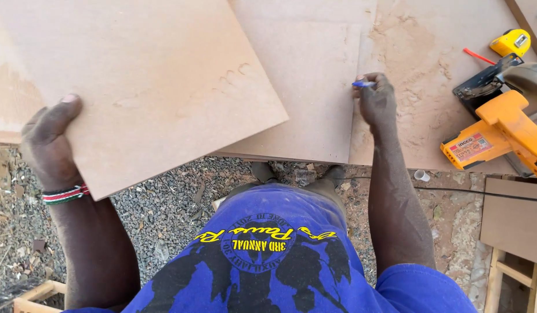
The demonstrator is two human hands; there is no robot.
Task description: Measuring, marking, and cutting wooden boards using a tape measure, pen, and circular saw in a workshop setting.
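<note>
My left hand [48,145] grips the near left edge of a large brown fibreboard panel [152,81], thumb on top, holding it up and tilted over the bench. My right hand [377,101] is closed on a small blue pen [363,84], its tip at the edge of a second, flat-lying board [306,87]. A wider dusty board [431,64] lies beneath that, spread with sawdust. A striped wristband sits on my left wrist.
A yellow circular saw [500,124] rests at the right on the dusty board, its black cable trailing over the ground. A yellow tape measure [511,42] and red pencil [478,56] lie behind it. Gravel ground [164,203] lies below; wooden frames stand at bottom corners.
</note>
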